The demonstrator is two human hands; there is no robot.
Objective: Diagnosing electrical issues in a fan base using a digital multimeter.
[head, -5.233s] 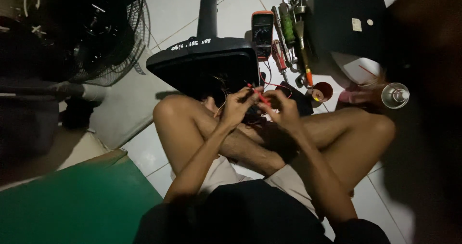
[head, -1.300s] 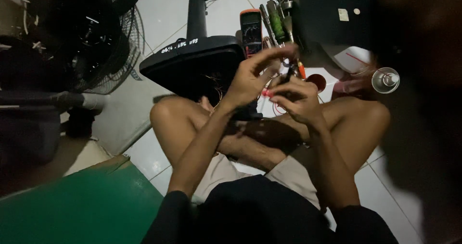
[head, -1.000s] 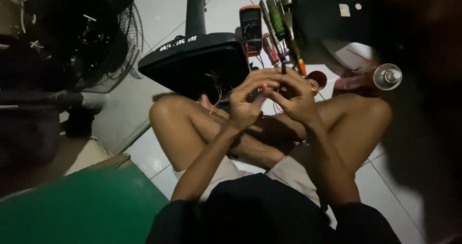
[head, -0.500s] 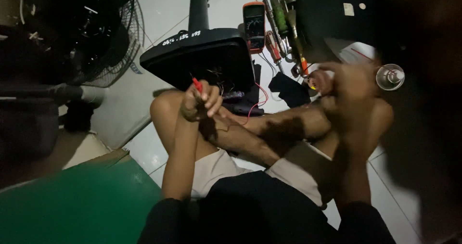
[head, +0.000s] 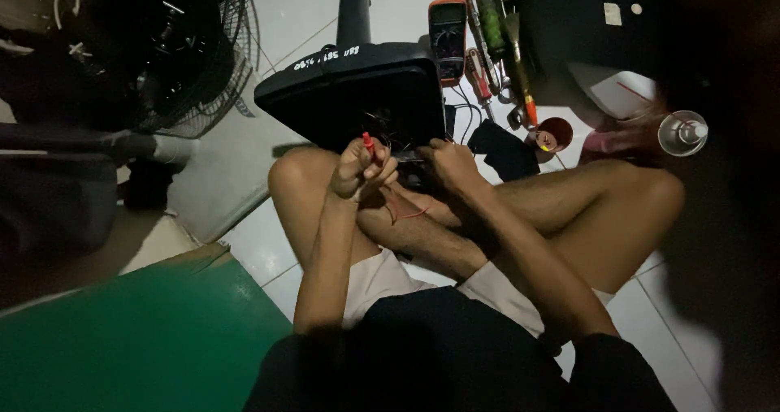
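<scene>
I sit cross-legged on the tiled floor with a black fan base (head: 349, 95) in front of my knees. My left hand (head: 361, 168) is raised over my left knee and closed on a red probe (head: 368, 141) whose thin red wire (head: 404, 213) trails over my shin. My right hand (head: 449, 162) is lower, fingers bent down at the near edge of the fan base among small wires; whether it holds anything I cannot see. An orange-cased multimeter (head: 448, 30) lies on the floor just beyond the base.
A fan grille (head: 183, 62) and dark fan parts lie at the left. Screwdrivers and pliers (head: 496, 34) lie beside the multimeter, with a black bag (head: 597, 30) behind. A small round tin (head: 555, 133) and a clear round lid (head: 681, 133) sit at right. A green mat (head: 130, 339) is near left.
My right hand came back from the far right near the tin to the near edge of the fan base. My left hand stayed over my knee with the red probe.
</scene>
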